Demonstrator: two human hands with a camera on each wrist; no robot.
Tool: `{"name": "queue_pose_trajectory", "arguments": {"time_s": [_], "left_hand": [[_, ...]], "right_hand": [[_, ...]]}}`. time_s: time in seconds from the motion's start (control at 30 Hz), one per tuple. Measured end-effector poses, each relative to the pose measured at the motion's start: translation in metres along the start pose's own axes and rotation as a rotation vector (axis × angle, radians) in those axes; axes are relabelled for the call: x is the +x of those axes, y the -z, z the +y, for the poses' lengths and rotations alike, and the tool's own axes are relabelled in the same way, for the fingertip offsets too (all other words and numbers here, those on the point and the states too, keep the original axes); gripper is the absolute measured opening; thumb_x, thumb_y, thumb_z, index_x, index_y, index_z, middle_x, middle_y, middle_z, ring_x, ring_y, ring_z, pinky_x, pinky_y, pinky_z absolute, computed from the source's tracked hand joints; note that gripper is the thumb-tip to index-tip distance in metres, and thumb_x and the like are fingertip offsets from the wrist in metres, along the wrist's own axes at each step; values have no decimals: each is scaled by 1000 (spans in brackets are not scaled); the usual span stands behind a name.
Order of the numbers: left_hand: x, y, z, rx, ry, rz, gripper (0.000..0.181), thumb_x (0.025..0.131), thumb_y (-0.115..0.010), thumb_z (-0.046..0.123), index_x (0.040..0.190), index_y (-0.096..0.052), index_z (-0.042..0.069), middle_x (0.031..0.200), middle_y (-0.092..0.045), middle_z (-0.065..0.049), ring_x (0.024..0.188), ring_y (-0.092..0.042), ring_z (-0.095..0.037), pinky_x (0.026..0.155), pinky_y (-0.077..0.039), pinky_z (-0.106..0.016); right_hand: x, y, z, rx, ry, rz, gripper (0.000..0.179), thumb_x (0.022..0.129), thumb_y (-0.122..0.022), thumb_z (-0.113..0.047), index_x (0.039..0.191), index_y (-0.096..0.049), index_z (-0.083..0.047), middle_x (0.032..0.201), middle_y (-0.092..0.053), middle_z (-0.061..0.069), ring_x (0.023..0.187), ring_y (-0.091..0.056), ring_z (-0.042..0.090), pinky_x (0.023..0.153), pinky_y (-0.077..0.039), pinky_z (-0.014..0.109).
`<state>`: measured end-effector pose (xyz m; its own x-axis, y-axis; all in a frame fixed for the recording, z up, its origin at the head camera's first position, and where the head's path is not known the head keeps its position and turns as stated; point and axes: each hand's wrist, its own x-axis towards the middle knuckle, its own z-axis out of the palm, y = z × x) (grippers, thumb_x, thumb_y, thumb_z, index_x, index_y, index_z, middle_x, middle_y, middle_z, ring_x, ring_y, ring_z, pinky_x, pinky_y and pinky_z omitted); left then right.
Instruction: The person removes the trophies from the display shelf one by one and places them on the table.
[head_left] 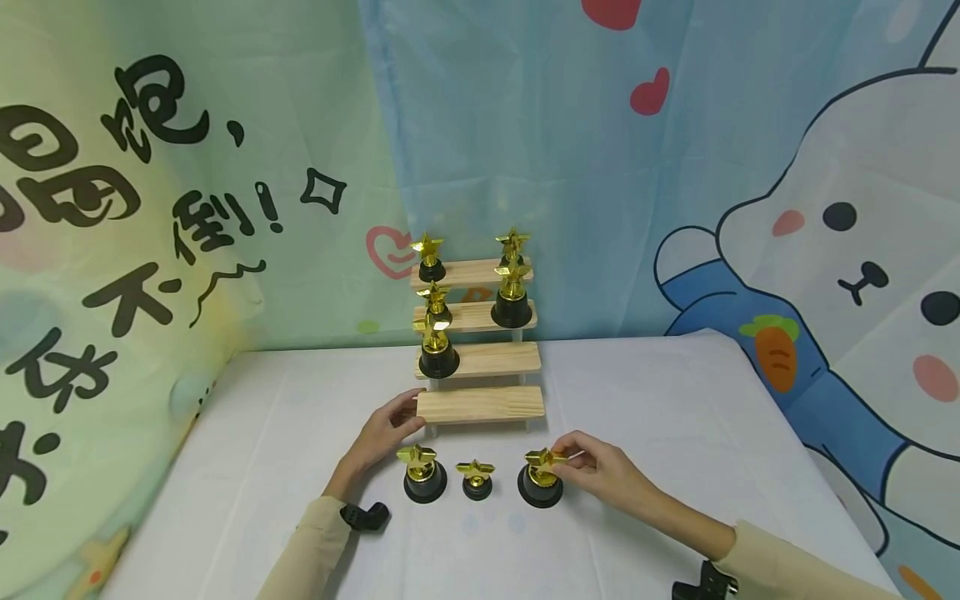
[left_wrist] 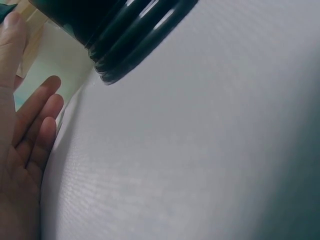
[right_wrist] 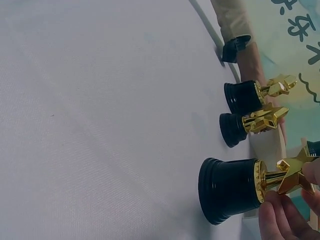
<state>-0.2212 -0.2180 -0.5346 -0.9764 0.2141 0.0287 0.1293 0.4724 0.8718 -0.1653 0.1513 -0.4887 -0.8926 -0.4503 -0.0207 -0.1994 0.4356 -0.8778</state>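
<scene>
My right hand (head_left: 600,471) pinches the gold star of a black-based trophy (right_wrist: 230,187) between thumb and fingers, at the right of the front row. Whether its base touches the table cannot be told. At the left end of the lowest board of a stepped wooden display stand (head_left: 480,405), my left hand (head_left: 386,429) holds the board's edge between thumb and index finger; its other fingers (left_wrist: 37,112) extend loosely. Two more star trophies stand before the stand: a larger one (head_left: 424,477) near my left hand and a small one (head_left: 477,481) in the middle.
Several star trophies stand on the upper steps, among them one on the third step (head_left: 438,354) at left and one on the second (head_left: 512,300) at right. A white cloth covers the table (head_left: 637,400). Behind it hangs a printed curtain (head_left: 525,125).
</scene>
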Motion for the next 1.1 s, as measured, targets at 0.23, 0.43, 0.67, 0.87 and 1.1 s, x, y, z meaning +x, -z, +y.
{"name": "queue_pose_trajectory", "arguments": {"time_s": [0.23,0.43,0.67,0.87,1.1], "left_hand": [[0,0,0,3,3,4,56,92,-67,23,142,-48,5,123,-65,-18,105,-63,-24,85,-48,-21],[1,-1,-1,1,0,6,56,92,-67,23,142,-48,5,123,-65,-18,106,-63,-26,85,-48,-22],[1,0,-1,3,3,4,56,92,-67,23,142,-48,5,123,-65,-18,106,-63,-24,85,-48,-21],[0,-1,0,8,1,5,56,92,-67,23,142,-48,5,123,-65,-18,106,-64,-24,85,-48,-21],[0,1,1,14,9,0,55,93,-67,24,142,-48,8,124,-65,-17,106,-63,-22,86,-48,-22]], "right_hand": [[0,-1,1,-3,-2,2,24,90,-69,-22,107,-63,-7,107,-68,14,87,-67,12,71,-54,21],[0,-2,3,-42,26,17,24,90,-69,-22,107,-63,-7,106,-69,13,85,-65,8,70,-54,21],[-1,-3,5,-66,54,27,22,90,-69,-22,107,-63,-9,104,-69,10,83,-64,5,69,-54,21],[-2,-4,8,-93,47,42,24,90,-69,-25,107,-65,-10,101,-70,8,83,-63,3,68,-53,21],[-6,-6,13,-74,14,18,33,89,-71,-22,115,-60,-5,105,-69,12,84,-64,4,69,-54,20]]}}
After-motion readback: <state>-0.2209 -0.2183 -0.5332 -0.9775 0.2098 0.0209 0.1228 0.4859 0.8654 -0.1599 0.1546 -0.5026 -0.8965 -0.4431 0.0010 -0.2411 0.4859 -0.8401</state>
